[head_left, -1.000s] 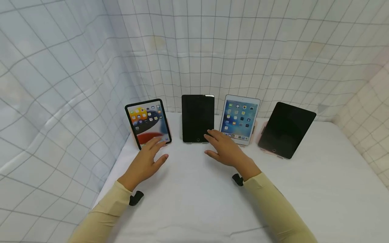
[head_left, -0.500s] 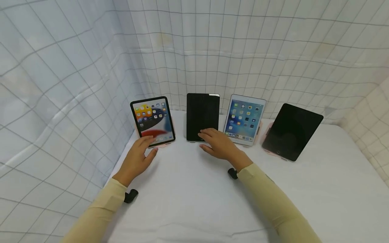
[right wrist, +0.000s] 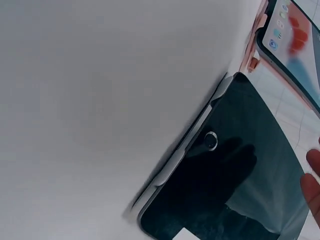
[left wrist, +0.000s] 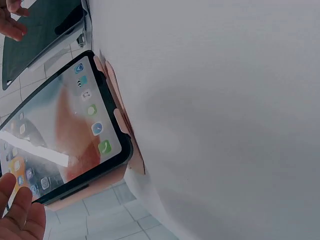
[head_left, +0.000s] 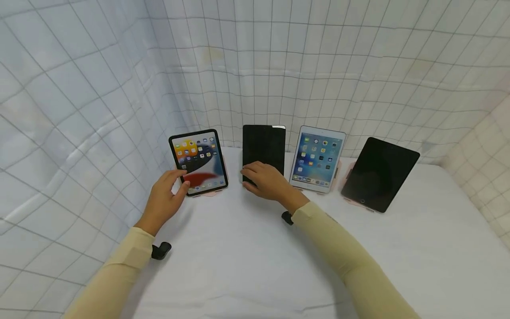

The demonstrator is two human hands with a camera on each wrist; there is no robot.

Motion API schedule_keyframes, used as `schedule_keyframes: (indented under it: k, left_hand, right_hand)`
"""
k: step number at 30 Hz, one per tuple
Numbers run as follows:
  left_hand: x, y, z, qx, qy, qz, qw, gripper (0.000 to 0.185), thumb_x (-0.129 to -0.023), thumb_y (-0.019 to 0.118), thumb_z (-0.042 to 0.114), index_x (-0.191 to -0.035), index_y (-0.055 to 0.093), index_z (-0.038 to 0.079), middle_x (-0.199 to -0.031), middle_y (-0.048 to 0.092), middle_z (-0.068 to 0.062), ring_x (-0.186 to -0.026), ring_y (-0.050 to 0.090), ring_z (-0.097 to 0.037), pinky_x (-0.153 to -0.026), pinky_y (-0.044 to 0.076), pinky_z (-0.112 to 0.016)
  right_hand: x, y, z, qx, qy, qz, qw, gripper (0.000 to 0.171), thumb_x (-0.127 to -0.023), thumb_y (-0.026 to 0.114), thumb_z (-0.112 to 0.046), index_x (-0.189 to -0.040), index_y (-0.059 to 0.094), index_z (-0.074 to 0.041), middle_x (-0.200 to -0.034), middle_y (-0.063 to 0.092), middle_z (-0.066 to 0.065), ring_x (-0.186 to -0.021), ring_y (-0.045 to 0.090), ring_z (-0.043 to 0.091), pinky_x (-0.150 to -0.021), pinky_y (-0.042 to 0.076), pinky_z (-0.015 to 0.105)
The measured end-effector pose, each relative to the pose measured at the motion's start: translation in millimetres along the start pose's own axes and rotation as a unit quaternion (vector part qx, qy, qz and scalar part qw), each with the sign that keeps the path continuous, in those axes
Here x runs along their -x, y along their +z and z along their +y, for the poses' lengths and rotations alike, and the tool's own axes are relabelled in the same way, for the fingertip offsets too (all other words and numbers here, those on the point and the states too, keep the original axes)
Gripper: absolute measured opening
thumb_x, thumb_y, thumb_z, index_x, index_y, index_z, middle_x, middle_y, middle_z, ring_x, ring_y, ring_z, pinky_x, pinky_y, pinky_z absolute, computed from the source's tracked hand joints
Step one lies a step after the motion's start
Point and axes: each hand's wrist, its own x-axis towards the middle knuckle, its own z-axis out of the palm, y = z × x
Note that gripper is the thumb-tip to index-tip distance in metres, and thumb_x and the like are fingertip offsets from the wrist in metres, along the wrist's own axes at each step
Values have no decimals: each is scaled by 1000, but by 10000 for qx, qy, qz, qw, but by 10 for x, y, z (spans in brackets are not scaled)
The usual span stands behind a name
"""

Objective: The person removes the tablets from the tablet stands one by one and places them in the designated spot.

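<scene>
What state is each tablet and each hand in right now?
Leftmost tablet: screen lit with app icons, propped on a pink stand.
Second tablet: screen dark, propped upright.
Third tablet: screen lit with app icons, propped.
Rightmost tablet: screen dark, leaning on a pink stand.
Left hand: fingers relaxed, at the leftmost tablet's lower edge, holding nothing.
Right hand: fingers relaxed, in front of the second tablet's lower part; contact unclear.

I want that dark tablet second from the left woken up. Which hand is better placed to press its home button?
The right hand, probably. It sits at the dark tablet's lower edge, fingers just off the screen near the home button. The left hand is over at the lit tablet.
</scene>
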Motion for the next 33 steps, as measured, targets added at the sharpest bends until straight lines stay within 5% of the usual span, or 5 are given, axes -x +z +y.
schedule_keyframes:
  k: [11, 20, 24, 28, 33]
  left_hand:
    - [-127, -56, -31, 175, -484, 283, 9983, 38, -99, 60, 14, -132, 57, -5, -130, 55, -23, -119, 53, -40, -93, 49, -57]
    - [-276, -38, -4, 261, -643, 1152, 9909, 35, -99, 58, 17, -127, 61, -5, -124, 58, -22, -114, 55, -36, -91, 51, -54]
    - [-345, -32, -12, 253, -723, 1676, 9829, 33, -98, 60, 14, -124, 64, -6, -119, 61, -22, -112, 57, -33, -87, 52, -40]
    - [-386, -32, -29, 466, -957, 1714, 9794, 34, -98, 59, 15, -125, 63, -4, -118, 61, -20, -112, 57, -30, -81, 44, -19]
    - [-409, -1, -58, 871, -1511, 1486, 9734, 39, -101, 54, 21, -133, 59, -1, -126, 59, -17, -117, 56, -28, -89, 46, -28]
  right_hand:
    - [-291, 54, 74, -201, 794, -13, 9966, 31, -101, 58, -26, -124, 65, -6, -121, 65, 7, -114, 60, 19, -97, 49, 30]
    - [-529, 1, 111, -528, 917, 277, 9940, 33, -101, 58, -28, -125, 64, -6, -124, 66, 7, -116, 60, 19, -99, 48, 28]
    - [-618, 32, 74, -1037, 1425, 166, 9842, 35, -102, 57, -29, -129, 63, -7, -129, 64, 6, -122, 57, 18, -104, 44, 28]
    - [-696, 95, 38, -1507, 1915, 228, 9696, 35, -102, 58, -29, -131, 63, -9, -131, 63, 4, -121, 57, 15, -104, 43, 25]
    - [-775, 193, 11, -1921, 2243, 556, 9538, 33, -101, 60, -28, -128, 63, -9, -126, 65, 3, -112, 60, 13, -95, 48, 21]
